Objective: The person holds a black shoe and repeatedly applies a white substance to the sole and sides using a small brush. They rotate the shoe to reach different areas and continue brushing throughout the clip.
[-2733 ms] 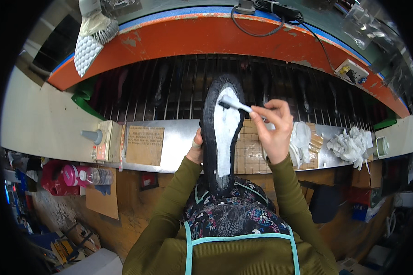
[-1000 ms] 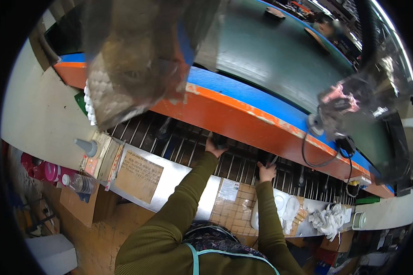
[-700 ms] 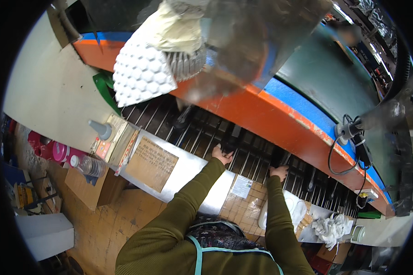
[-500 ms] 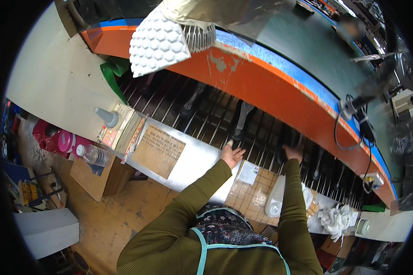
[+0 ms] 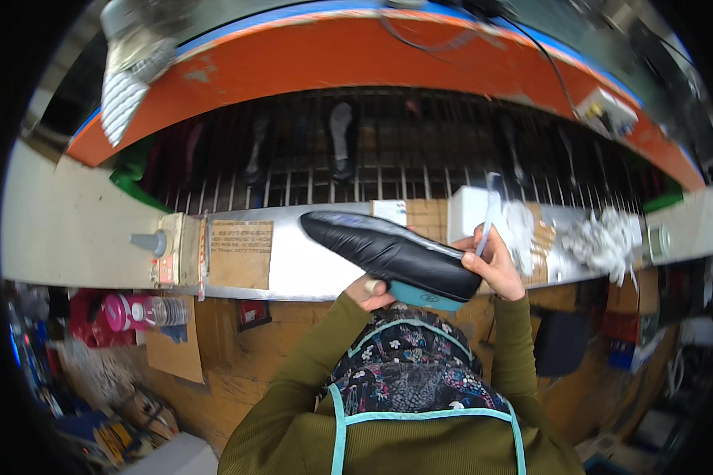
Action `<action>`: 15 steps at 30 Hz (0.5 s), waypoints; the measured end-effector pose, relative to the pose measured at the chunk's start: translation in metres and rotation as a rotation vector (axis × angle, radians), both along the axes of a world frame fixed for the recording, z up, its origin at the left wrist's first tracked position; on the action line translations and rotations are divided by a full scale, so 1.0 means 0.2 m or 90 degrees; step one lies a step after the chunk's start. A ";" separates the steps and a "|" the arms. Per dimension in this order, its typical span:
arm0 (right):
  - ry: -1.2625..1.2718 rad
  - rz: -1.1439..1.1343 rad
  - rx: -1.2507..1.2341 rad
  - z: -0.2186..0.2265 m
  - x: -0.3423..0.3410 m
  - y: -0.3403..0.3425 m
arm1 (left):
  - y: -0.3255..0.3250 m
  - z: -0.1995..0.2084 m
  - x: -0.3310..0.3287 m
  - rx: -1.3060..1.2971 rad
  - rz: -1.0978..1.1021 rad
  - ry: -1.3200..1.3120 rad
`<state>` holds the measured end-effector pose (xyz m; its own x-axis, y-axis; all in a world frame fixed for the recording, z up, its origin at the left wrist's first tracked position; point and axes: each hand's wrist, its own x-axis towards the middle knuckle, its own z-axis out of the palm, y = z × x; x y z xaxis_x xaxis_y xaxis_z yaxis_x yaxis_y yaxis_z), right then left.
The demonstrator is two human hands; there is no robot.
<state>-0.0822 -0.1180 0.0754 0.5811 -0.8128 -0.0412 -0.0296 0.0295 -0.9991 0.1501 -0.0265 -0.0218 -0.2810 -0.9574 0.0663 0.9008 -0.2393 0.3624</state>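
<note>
A black shoe upper (image 5: 396, 253) on a teal last (image 5: 420, 298) is held at a slant in front of my body, its toe to the upper left. My left hand (image 5: 368, 294) grips it from below near the middle, with most fingers hidden behind it. At the heel end, my right hand (image 5: 495, 265) is closed round a slim pale stick (image 5: 490, 215) with a dark tip pointing up. Whether that hand also touches the shoe, I cannot tell. Just left of the stick stands a white container (image 5: 467, 212).
Behind the narrow metal ledge (image 5: 313, 277), several dark shoes lie on a rack of metal rods (image 5: 380, 180) under an orange-edged shelf (image 5: 309, 65). White cloths (image 5: 606, 239) lie on the right, a piece of cardboard (image 5: 242, 253) on the left. A bottle (image 5: 166, 311) stands lower left.
Both hands were empty-looking over the rack and ledge; now my left hand holds a shoe and my right a stick, drawn back nearer my body. The view has turned.
</note>
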 end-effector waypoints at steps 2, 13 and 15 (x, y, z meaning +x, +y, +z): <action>0.064 -0.112 -0.008 -0.10 -0.12 0.06 | 0.15 0.03 -0.01 0.067 -0.013 -0.022; 0.655 -0.427 -0.346 -0.60 -0.43 0.28 | 0.09 0.65 0.00 -0.124 0.326 -0.231; 0.678 -0.442 -0.412 -0.63 -0.40 0.23 | 0.03 0.69 0.01 -0.194 0.397 -0.288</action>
<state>-0.1626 -0.0723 -0.0509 -0.0086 -0.9587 0.2842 -0.9310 -0.0961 -0.3522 0.1525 -0.0206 0.1153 0.2336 -0.9048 0.3560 0.5873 0.4231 0.6900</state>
